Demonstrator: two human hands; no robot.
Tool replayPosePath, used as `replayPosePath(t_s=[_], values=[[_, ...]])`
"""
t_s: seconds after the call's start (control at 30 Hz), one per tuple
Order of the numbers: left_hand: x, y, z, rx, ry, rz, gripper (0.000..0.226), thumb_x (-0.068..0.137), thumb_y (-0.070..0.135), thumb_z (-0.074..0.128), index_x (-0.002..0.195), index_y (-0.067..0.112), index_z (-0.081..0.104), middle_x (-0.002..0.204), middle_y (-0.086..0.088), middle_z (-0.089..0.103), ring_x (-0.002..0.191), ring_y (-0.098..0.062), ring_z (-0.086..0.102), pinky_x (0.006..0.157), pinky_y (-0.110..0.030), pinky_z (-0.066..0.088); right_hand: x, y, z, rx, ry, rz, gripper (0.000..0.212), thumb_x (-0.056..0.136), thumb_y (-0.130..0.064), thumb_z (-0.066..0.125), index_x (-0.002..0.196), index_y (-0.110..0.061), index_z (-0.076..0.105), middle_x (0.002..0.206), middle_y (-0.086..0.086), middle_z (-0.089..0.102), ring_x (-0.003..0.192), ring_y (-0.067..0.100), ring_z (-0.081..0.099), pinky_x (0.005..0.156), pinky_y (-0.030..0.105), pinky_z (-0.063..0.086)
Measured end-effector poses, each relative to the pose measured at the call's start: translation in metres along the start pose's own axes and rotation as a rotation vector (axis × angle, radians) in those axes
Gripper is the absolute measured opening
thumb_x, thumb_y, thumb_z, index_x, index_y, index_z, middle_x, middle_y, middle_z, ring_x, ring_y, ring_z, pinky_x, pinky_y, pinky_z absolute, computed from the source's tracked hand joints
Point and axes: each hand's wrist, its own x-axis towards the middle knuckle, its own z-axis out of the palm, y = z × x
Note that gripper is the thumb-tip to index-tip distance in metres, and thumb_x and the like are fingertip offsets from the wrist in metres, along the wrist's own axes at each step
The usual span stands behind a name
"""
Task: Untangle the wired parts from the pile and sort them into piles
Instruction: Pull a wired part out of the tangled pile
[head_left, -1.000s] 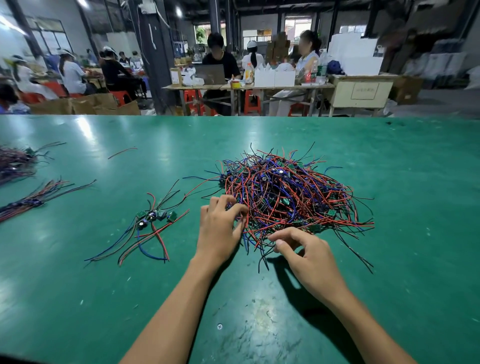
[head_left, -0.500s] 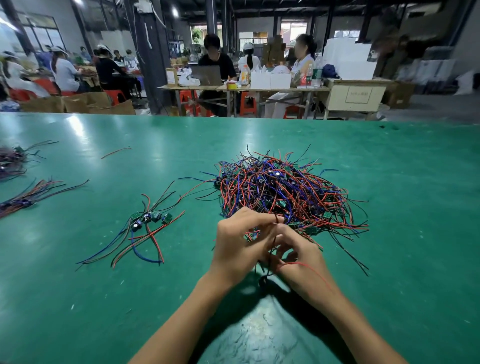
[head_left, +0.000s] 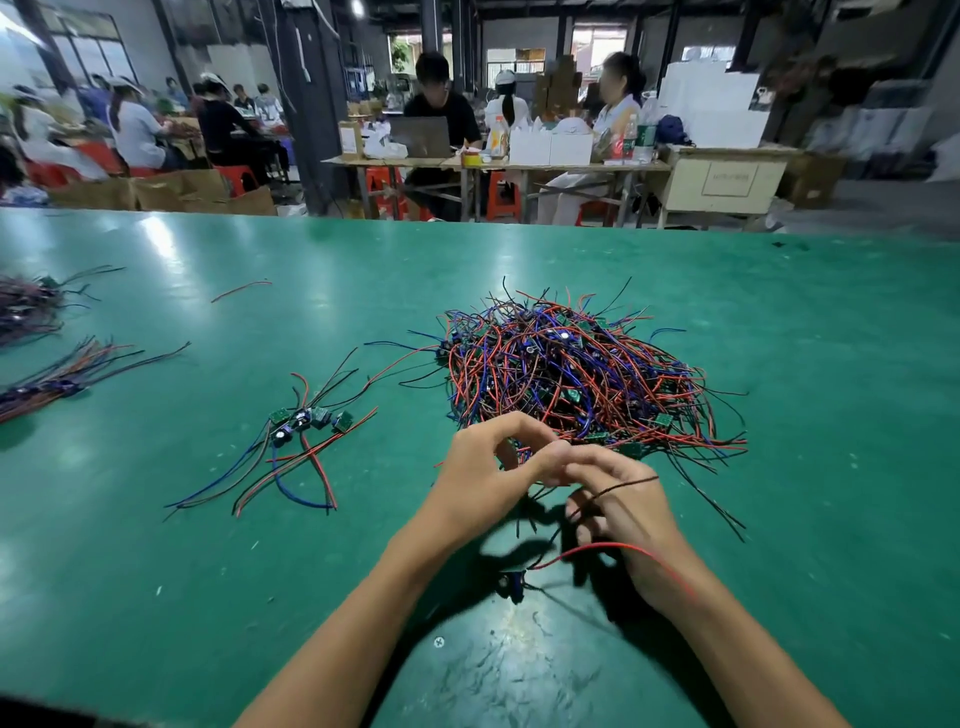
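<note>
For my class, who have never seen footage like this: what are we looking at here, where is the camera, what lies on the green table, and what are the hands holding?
There is no machine: a person works with bare hands, filmed by a camera worn on the head, looking forward and down. On the green table lies a big tangled pile of red, blue and black wired parts. Left of it lies a small sorted group, with more bundles at the far left edge. The left hand and right hand meet just before the pile, pinching the wires of one part that hangs below them, blurred.
</note>
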Motion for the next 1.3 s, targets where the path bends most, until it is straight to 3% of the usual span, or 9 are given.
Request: replayPosePath(t_s=[0.13,0.2,0.37,0.5,0.67,0.9,1.03,1.17,1.3], values=[[-0.004,0.0,-0.02,-0.07,-0.646,-0.188,0.027,0.065,0.041,0.087,0.081,0.031,0.069,0.079,0.009,0.065,0.064,-0.007,0.052,0.06,-0.019,0.041,0.002,-0.01,-0.016,0.195,0.13,0.05,0.026,0.099,-0.007,0.046,0.098,-0.01,0.072,0.077,0.012,0.073,0.043,0.009,0.048,0.032,0.018,0.034],[-0.008,-0.002,-0.016,0.075,-0.768,-0.183,0.032,0.062,0.037,0.092,0.086,0.03,0.072,0.079,0.013,0.066,0.064,-0.003,0.053,0.06,-0.015,0.041,0.004,-0.011,-0.02,0.216,0.187,0.069,0.026,0.099,-0.007,0.044,0.099,-0.01,0.069,0.073,0.01,0.073,0.041,0.007,0.046,0.032,0.017,0.031],[-0.005,-0.002,-0.014,0.099,-0.588,-0.107,0.014,0.075,0.019,0.088,0.083,0.02,0.077,0.067,0.004,0.072,0.059,-0.009,0.058,0.058,-0.019,0.044,0.006,-0.015,-0.022,0.232,0.19,0.083,0.022,0.099,-0.011,0.046,0.103,-0.009,0.068,0.071,0.008,0.072,0.043,0.008,0.049,0.035,0.019,0.036],[-0.006,-0.003,-0.027,-0.159,-0.434,-0.16,0.02,0.076,0.008,0.087,0.09,0.012,0.073,0.076,-0.016,0.074,0.064,-0.021,0.065,0.059,-0.023,0.05,0.008,-0.018,-0.03,0.209,0.227,0.077,0.021,0.098,-0.018,0.052,0.101,-0.012,0.072,0.078,0.01,0.075,0.047,0.008,0.052,0.038,0.019,0.04],[-0.004,-0.001,-0.05,-0.354,-0.125,-0.168,0.024,0.077,0.018,0.087,0.093,0.017,0.068,0.082,-0.012,0.072,0.069,-0.034,0.074,0.061,-0.029,0.054,0.009,-0.019,-0.043,0.047,0.326,0.063,0.023,0.097,-0.019,0.053,0.099,-0.017,0.076,0.086,0.006,0.078,0.049,0.006,0.049,0.04,0.017,0.038],[0.003,-0.014,-0.093,-0.753,0.707,-0.09,0.016,0.083,0.008,0.076,0.085,0.019,0.064,0.068,0.0,0.07,0.058,-0.012,0.066,0.065,-0.021,0.054,0.004,-0.017,-0.031,-0.071,0.288,0.037,0.022,0.099,-0.019,0.053,0.098,-0.019,0.075,0.083,0.003,0.078,0.053,0.008,0.052,0.05,0.022,0.038],[-0.004,-0.045,-0.11,-0.104,1.109,-0.298,0.009,0.086,0.012,0.076,0.089,0.018,0.07,0.09,-0.012,0.071,0.082,-0.023,0.065,0.083,-0.04,0.056,0.003,-0.019,-0.028,-0.063,0.25,0.055,0.023,0.1,-0.017,0.052,0.098,-0.02,0.075,0.084,0.005,0.078,0.053,0.008,0.054,0.051,0.024,0.04],[-0.009,-0.056,-0.1,0.584,0.947,-0.67,0.03,0.079,0.029,0.08,0.108,0.03,0.075,0.141,-0.01,0.049,0.128,-0.034,0.036,0.1,-0.041,0.035,0.002,-0.017,-0.025,-0.096,0.234,0.041,0.023,0.101,-0.017,0.052,0.097,-0.02,0.075,0.083,0.005,0.078,0.051,0.006,0.055,0.05,0.022,0.041],[0.002,-0.045,-0.07,0.719,0.709,-0.333,0.024,0.083,0.051,0.072,0.095,0.031,0.073,0.117,-0.002,0.056,0.115,-0.028,0.044,0.092,-0.037,0.03,0.002,-0.016,-0.026,-0.115,0.245,0.04,0.024,0.1,-0.017,0.053,0.096,-0.02,0.076,0.083,0.005,0.078,0.051,0.007,0.055,0.048,0.019,0.041]])
